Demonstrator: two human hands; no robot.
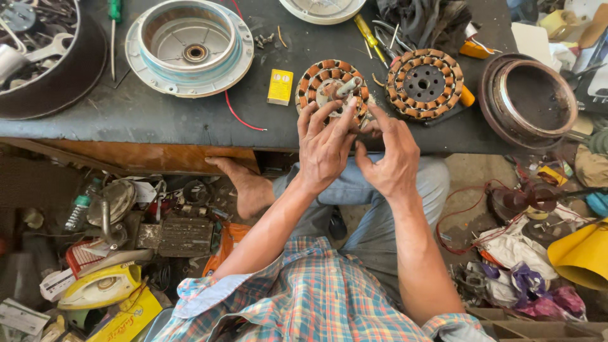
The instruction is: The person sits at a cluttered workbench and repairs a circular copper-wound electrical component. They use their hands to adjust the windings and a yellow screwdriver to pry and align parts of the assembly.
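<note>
Stator in hand: a round wound stator (330, 85) sat at the near edge of the counter (126, 114), directly under the fingertips of both hands.
Its look: copper-orange coils ringed the outside, pale separators between them, with a grey metal shaft stub poking out of the centre at a tilt.
Left hand (324, 149): fingers were spread and curled onto the stator's near rim, touching the coils; not a closed fist, more a fingertip hold.
Right hand (394, 158): fingers reached in at the stator's right edge, thumb drawn toward the left hand; whether it actually pinched anything could not be told.
Hands together: close, nearly touching over the near rim.
Just right of the hands: a second wound stator (424, 83), darker centre with holes, lay flat on the counter.
Just left of the hands: a small yellow box (280, 87).
Farther left: a pale round motor housing (189, 45) with a red wire (239, 117) trailing from it.
Beyond the fingers: a yellow-handled screwdriver (369, 37).
</note>
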